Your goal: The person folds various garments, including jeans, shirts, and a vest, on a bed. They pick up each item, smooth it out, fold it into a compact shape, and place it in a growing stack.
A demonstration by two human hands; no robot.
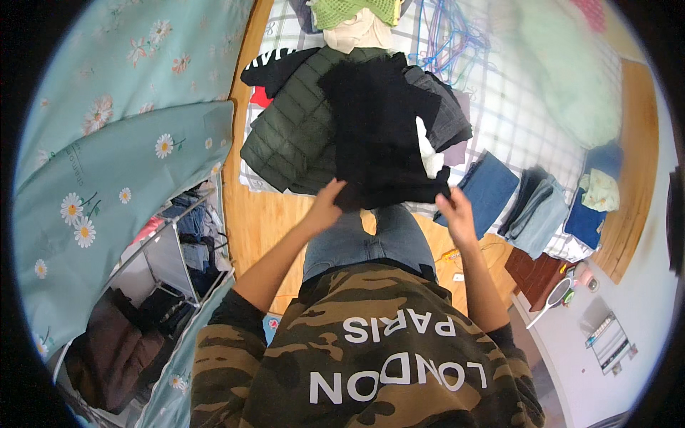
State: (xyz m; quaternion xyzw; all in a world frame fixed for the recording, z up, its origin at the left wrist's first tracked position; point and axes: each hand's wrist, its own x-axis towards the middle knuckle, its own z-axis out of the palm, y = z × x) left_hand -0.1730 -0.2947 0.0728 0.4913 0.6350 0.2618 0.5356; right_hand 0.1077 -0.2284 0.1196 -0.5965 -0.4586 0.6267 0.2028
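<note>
Holding a black garment [378, 135] by the two corners of its near edge, both grips are in use at the side of the bed [510, 107]. Left grip [328, 205]: closed on the near left corner, thumb and fingers pinching the cloth. Right grip [457, 214]: closed on the near right corner, where the cloth is bunched. Garment position: near edge in front of the wearer's trousers [332, 250], far part reaching over the bed and overlapping a green jacket [285, 132]; its exact kind cannot be told.

Bed, around the garment: the quilted jacket spreads to the left; a grey item [451, 118] and a white cloth [427, 153] show at the right; a cream cloth [357, 34] and a green knit [349, 11] lie beyond. Hangers [449, 43], blue and purple, lie in a tangle at the far side. Folded blue jeans [489, 189] are near the right grip; further right, light jeans [539, 214] and a pale yellow cloth [601, 191].

Left side: a floral cover [107, 160] hangs on a wardrobe with clothes inside, a brown item [118, 349] among them. Floor [264, 228]: wooden, visible between bed and wardrobe
</note>
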